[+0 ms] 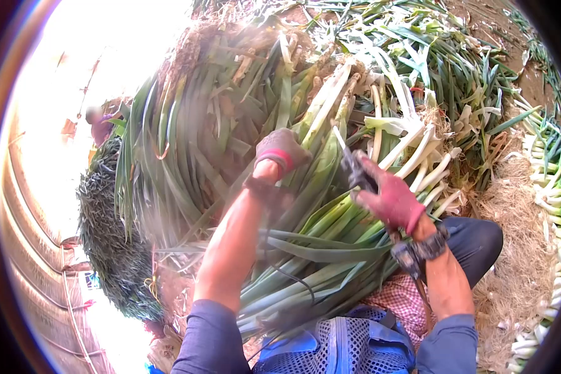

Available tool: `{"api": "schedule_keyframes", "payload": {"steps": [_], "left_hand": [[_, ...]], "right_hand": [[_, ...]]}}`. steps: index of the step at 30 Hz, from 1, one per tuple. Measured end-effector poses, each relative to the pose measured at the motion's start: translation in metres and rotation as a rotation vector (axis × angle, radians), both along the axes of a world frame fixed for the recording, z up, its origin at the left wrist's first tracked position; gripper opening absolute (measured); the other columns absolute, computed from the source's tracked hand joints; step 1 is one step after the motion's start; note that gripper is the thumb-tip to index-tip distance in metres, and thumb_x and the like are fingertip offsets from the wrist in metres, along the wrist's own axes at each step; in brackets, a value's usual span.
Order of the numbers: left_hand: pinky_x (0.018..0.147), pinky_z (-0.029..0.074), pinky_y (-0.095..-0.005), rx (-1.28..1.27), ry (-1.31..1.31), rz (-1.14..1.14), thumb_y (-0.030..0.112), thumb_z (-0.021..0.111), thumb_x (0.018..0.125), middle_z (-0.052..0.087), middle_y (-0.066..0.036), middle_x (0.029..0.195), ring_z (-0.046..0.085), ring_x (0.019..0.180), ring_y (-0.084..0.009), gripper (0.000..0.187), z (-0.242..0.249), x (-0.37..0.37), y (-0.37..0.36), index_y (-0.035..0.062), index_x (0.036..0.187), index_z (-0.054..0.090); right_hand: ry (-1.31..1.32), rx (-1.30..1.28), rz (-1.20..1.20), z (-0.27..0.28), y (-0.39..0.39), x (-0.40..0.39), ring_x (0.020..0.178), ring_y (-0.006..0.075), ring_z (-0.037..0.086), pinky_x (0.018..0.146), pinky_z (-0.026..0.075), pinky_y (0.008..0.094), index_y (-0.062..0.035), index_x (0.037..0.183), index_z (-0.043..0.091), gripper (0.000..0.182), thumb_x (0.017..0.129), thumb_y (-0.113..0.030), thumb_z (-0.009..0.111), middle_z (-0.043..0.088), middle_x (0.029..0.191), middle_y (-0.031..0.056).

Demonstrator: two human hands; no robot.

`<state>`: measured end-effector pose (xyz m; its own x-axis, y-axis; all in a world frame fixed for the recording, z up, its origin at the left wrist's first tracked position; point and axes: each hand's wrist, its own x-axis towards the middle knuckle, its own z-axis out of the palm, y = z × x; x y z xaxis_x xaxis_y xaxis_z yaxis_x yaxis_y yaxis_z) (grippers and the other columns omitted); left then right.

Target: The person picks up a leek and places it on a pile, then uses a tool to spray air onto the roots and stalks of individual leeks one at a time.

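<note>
A big heap of long green leeks with white stalks and dry roots fills the middle. My left hand, in a dark and pink glove, is closed on a leek at the heap's near side. Just right of it, my right hand, in a reddish glove, grips a black-handled tool with a thin, light-coloured tip pointing up and left. Several leeks lie across my lap, their white root ends beneath and beyond my right hand.
Loose leaves are piled at the upper right. Trimmed roots cover the ground at right, beside a row of white-stemmed leeks. A dark green bundle stands at left, with another person behind it.
</note>
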<state>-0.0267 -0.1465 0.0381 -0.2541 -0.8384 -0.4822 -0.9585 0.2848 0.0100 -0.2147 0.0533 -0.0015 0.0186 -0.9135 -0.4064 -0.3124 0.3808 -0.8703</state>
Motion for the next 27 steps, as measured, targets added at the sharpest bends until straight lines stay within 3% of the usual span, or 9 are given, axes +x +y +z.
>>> {"api": "schedule_keyframes", "payload": {"steps": [3,4,5,9,11,12,15,20,27], "left_hand": [[0.091,0.057,-0.0399,-0.026,0.089,0.028,0.037,0.088,0.07,0.079,-0.02,0.102,0.076,0.097,-0.0315,0.059,-0.008,0.014,-0.004,0.0001,0.115,0.078],[0.091,0.057,-0.0399,-0.024,0.085,0.027,0.037,0.088,0.07,0.079,-0.02,0.102,0.076,0.097,-0.0315,0.059,-0.011,0.02,-0.005,0.0001,0.115,0.078],[0.091,0.057,-0.039,-0.01,0.154,0.063,0.034,0.089,0.07,0.079,-0.02,0.102,0.076,0.096,-0.0301,0.06,-0.014,0.026,-0.006,-0.0022,0.117,0.077],[0.09,0.057,-0.0362,0.055,0.247,0.14,0.025,0.09,0.071,0.079,-0.019,0.102,0.075,0.096,-0.0258,0.057,-0.017,0.037,-0.005,-0.0052,0.117,0.076],[0.09,0.057,-0.0361,0.074,0.245,0.158,0.025,0.089,0.071,0.079,-0.018,0.102,0.075,0.095,-0.0255,0.058,-0.009,0.036,-0.004,-0.0056,0.118,0.076],[0.089,0.057,-0.0361,0.096,0.247,0.171,0.026,0.089,0.071,0.079,-0.018,0.102,0.075,0.095,-0.0251,0.058,-0.006,0.034,-0.003,-0.0061,0.118,0.076],[0.086,0.057,-0.0353,0.041,0.293,0.123,0.024,0.089,0.071,0.079,-0.017,0.098,0.074,0.09,-0.0236,0.055,-0.021,0.044,-0.01,-0.0058,0.115,0.077],[0.083,0.057,-0.0341,0.044,0.364,0.139,0.022,0.089,0.071,0.078,-0.015,0.093,0.073,0.085,-0.021,0.052,-0.025,0.052,-0.012,-0.005,0.115,0.077],[0.083,0.056,-0.0326,0.057,0.349,0.15,0.021,0.089,0.073,0.078,-0.012,0.092,0.072,0.085,-0.0183,0.049,-0.02,0.055,-0.016,-0.0039,0.113,0.078]], "right_hand": [[-0.198,-0.242,0.056,-0.026,0.037,0.021,0.098,0.0369,0.074,0.091,0.056,0.0407,-0.0082,0.164,0.037,0.082,0.092,-0.031,0.069,0.074,0.107,0.0266],[-0.201,-0.07,0.173,0.0,0.039,0.016,0.092,0.0163,0.071,0.089,0.056,0.03,-0.004,0.165,0.034,0.086,0.09,-0.018,0.074,0.073,0.122,0.0146],[-0.203,-0.069,0.174,-0.002,0.038,0.019,0.092,0.0163,0.071,0.089,0.056,0.03,-0.004,0.165,0.034,0.086,0.09,-0.018,0.074,0.073,0.122,0.0146],[-0.041,-0.064,0.114,0.008,0.028,0.022,0.096,0.0197,0.074,0.091,0.057,0.0329,-0.0037,0.163,0.037,0.084,0.089,-0.021,0.074,0.072,0.123,0.019],[-0.037,-0.138,0.165,0.005,0.028,0.027,0.099,0.0429,0.072,0.092,0.055,0.0442,-0.008,0.162,0.039,0.085,0.088,-0.034,0.073,0.073,0.108,0.0292],[-0.011,-0.337,0.146,-0.015,0.028,0.034,0.098,0.0437,0.072,0.091,0.055,0.0451,-0.0088,0.162,0.039,0.086,0.088,-0.035,0.072,0.073,0.104,0.029],[0.026,-0.045,0.138,0.008,-0.001,0.032,0.098,0.0442,0.072,0.091,0.055,0.0457,-0.0088,0.163,0.038,0.087,0.088,-0.036,0.072,0.074,0.103,0.0291],[-0.052,-0.251,0.106,-0.003,0.016,0.045,0.095,0.0468,0.072,0.088,0.056,0.0486,-0.0087,0.161,0.042,0.084,0.087,-0.036,0.071,0.073,0.104,0.0296],[0.086,-0.16,0.049,-0.013,-0.013,0.038,0.105,0.0468,0.07,0.094,0.054,0.0484,-0.0095,0.16,0.042,0.082,0.088,-0.036,0.07,0.072,0.111,0.0308]]}}
